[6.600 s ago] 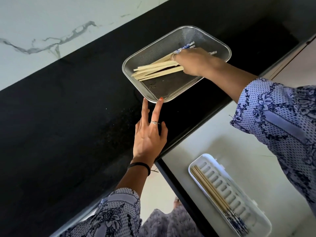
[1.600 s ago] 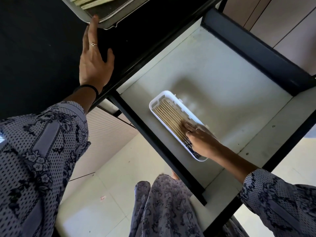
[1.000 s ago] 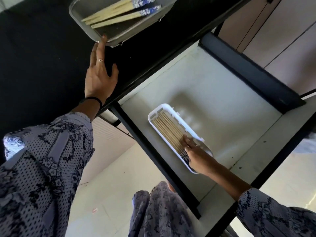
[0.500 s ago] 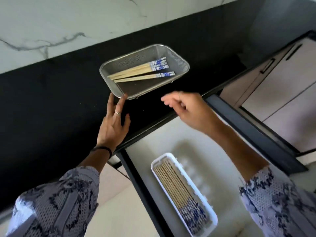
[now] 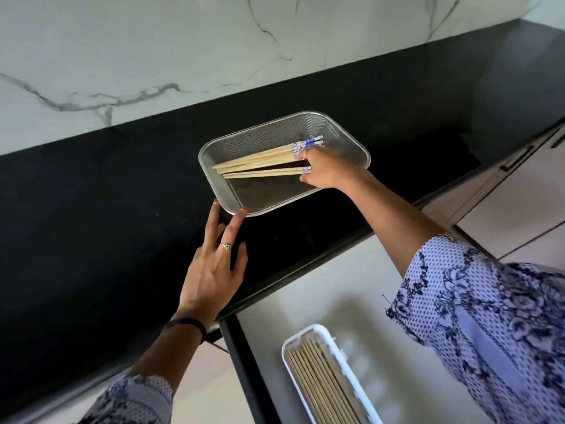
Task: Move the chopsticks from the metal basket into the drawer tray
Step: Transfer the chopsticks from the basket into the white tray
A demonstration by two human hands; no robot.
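The metal mesh basket (image 5: 260,138) sits on the black counter (image 5: 91,209). Several wooden chopsticks (image 5: 260,160) with blue-patterned ends lie flat inside it. My right hand (image 5: 327,172) reaches into the basket's right side, its fingers and thumb spread around the patterned ends and touching them. My left hand (image 5: 211,276) lies open on the counter, with its fingertips against the basket's near corner. In the open drawer (image 5: 336,286) below, the white tray (image 5: 286,356) holds a row of several chopsticks (image 5: 321,384).
A marble wall (image 5: 153,56) rises behind the counter. The drawer's dark side rail (image 5: 244,371) runs down from the counter edge. Pale cabinet fronts with dark handles (image 5: 519,160) stand at the right.
My right hand left the drawer tray, rose over the counter edge and has reached into the basket at the chopstick ends. The view has tilted up. My left hand stays by the basket.
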